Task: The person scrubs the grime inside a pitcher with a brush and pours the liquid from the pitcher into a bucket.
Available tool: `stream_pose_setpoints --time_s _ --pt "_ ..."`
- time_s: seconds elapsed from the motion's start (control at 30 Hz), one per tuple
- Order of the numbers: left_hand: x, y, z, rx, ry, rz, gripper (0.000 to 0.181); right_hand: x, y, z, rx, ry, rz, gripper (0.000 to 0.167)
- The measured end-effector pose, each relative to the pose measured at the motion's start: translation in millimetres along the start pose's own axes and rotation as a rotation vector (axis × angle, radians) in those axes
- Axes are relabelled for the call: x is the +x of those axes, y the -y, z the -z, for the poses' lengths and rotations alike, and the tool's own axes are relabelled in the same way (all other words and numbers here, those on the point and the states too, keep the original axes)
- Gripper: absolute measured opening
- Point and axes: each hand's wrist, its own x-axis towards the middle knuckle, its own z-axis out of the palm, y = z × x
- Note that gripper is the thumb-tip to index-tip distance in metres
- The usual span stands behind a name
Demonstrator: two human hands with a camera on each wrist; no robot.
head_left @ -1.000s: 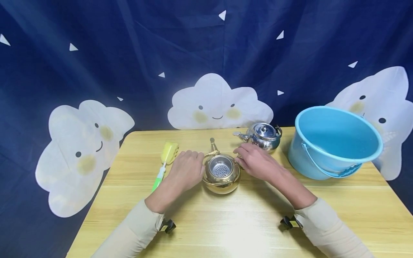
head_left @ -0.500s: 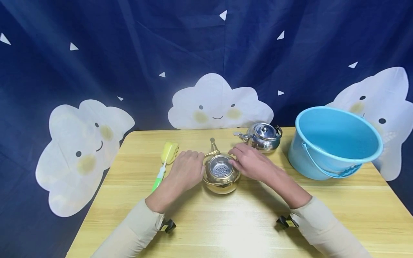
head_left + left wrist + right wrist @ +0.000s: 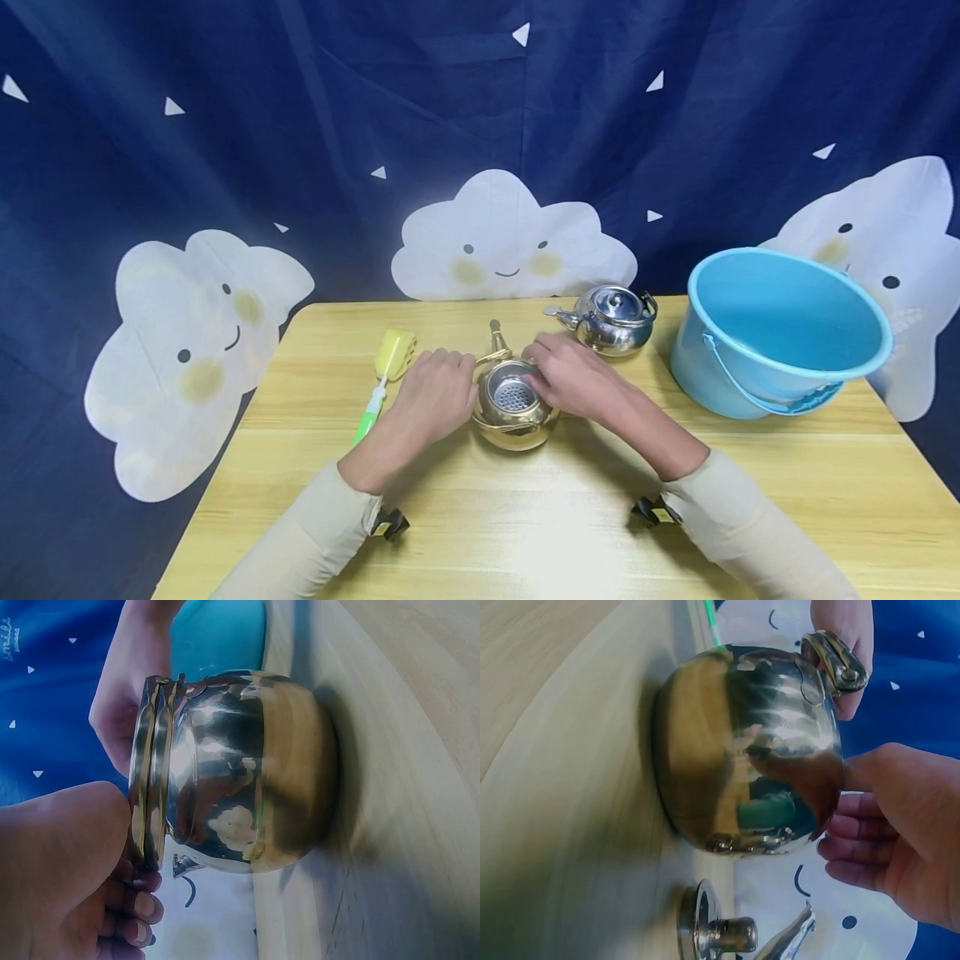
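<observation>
A shiny gold teapot [image 3: 517, 437] stands on the table, lidless, with its spout [image 3: 498, 335] away from me. A perforated metal strainer [image 3: 512, 393] sits in its mouth. My left hand [image 3: 435, 392] grips the teapot's folded-down handle [image 3: 154, 772] at the left side. My right hand [image 3: 570, 375] is at the right of the mouth, its thumb over the strainer's edge. In the right wrist view the fingers [image 3: 862, 840] are loosely bent beside the pot; whether they touch the strainer is hidden. A knobbed lid [image 3: 697, 930] lies beside the teapot.
A silver teapot [image 3: 615, 321] with its lid on stands at the back right. Farther right is a blue bucket [image 3: 712, 367]. On the left lies a yellow sponge brush [image 3: 393, 354] with a green-and-white handle. A patterned curtain [image 3: 337, 125] hangs behind the wooden table [image 3: 300, 500].
My right hand has moved left from beside the gold teapot, bringing its thumb over the strainer. The left hand and the teapot have stayed in place.
</observation>
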Motion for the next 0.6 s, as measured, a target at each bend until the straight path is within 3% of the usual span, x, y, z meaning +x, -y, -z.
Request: stream_pose_setpoints --time_s 0.4,0.6 --pt "1.0 -0.3 1.1 -0.014 0.007 0.005 0.021 9.7 6.7 1.6 -0.006 0.052 -0.105 0.019" --pt "0.5 -0.7 1.1 -0.013 0.003 0.004 0.021 10.6 9.0 2.5 -0.019 0.05 -0.105 0.012"
